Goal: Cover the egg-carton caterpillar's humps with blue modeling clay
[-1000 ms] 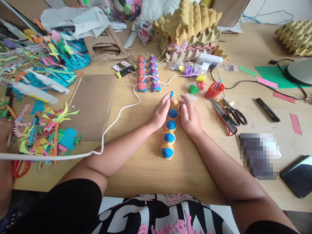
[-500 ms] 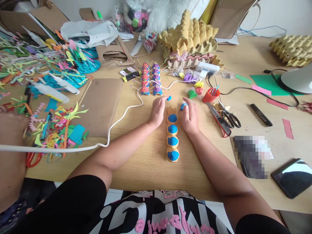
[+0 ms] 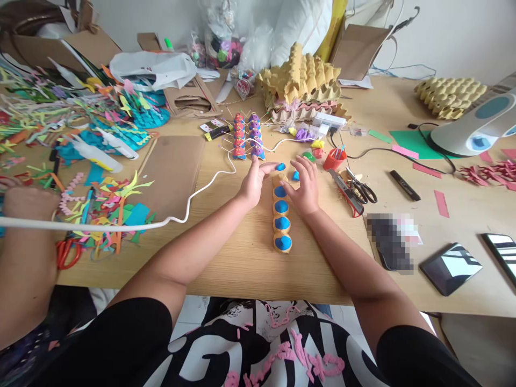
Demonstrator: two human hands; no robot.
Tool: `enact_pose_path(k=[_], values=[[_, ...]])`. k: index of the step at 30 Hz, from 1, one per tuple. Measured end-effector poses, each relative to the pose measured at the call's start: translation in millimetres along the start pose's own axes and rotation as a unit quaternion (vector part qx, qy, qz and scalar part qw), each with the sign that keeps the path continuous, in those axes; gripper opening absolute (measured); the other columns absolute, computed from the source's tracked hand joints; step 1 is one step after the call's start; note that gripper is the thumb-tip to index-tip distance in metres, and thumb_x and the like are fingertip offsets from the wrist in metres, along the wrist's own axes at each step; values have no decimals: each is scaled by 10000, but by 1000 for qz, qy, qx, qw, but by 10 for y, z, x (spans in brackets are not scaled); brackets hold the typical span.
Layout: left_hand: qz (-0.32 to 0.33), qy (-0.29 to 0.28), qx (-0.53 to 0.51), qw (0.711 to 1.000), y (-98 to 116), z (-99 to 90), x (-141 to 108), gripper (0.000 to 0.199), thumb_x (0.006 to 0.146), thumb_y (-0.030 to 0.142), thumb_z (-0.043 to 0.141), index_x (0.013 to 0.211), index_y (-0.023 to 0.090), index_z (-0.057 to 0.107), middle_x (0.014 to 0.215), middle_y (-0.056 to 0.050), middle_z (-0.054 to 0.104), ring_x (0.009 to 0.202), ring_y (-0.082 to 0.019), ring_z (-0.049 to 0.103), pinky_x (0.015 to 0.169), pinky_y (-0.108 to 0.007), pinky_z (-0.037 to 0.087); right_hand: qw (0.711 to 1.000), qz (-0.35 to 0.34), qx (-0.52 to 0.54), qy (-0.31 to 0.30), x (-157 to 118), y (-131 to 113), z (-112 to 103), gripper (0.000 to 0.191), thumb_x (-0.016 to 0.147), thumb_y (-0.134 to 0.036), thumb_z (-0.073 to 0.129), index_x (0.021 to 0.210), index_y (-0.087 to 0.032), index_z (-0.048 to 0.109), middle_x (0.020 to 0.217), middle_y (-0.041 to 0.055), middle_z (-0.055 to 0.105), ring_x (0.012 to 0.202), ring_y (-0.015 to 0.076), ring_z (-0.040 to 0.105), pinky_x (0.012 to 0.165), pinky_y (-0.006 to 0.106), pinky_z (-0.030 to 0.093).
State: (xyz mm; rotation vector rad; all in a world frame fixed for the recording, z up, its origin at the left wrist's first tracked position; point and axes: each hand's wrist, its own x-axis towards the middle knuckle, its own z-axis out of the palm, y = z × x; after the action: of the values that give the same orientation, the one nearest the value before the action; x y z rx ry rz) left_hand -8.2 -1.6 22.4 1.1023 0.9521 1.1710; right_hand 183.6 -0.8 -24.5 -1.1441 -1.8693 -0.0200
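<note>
A small piece of blue modelling clay (image 3: pixel 281 166) sits at the fingertips of my left hand (image 3: pixel 252 183), over the far end of an egg-carton strip (image 3: pixel 281 231). The strip lies lengthwise before me, and several of its humps are covered with blue clay. Beside it on the right, my right hand (image 3: pixel 305 188) is open with its fingers spread and its thumb near the strip's upper humps. Another blue clay lump (image 3: pixel 296 176) is near that hand, partly covered by it. Beyond stand two finished-looking strips, one red and blue (image 3: pixel 239 137), the other purple and blue (image 3: pixel 255 134), with pins stuck out.
Right of my hands are a red cup (image 3: pixel 334 158), a box cutter (image 3: pixel 347 194) and black scissors (image 3: pixel 363 189). A white cable (image 3: pixel 187 207) crosses the left side by paper scraps and a cardboard sheet (image 3: pixel 171 172). Another person's arm (image 3: pixel 28 242) rests at far left.
My right hand has opened, its fingers spreading and its thumb moving in toward the strip. My left hand keeps the blue clay at its fingertips. The view has turned somewhat to the right.
</note>
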Motion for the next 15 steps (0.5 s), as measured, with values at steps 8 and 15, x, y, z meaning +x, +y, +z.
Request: enact_pose_path(k=[8,15], values=[[-81,-37,-105,990,112,29,-51,1009,1023,903,158,987,176,858,1172,-150,869,1289,-287,741,1010,-359,572,994,-104,-11,15,207,-102,-142,384,1071,-533,672,1346,-274,738,1513,147,725,1503,365,612,1265,627,492],[-121,-14,-102,987,50,24,157,986,1047,875,178,1036,177,874,1110,-145,879,1214,-281,754,884,-352,557,997,-56,37,45,306,-56,66,295,1094,-516,644,1108,-280,821,1320,123,801,1320,337,709,1170,580,544]])
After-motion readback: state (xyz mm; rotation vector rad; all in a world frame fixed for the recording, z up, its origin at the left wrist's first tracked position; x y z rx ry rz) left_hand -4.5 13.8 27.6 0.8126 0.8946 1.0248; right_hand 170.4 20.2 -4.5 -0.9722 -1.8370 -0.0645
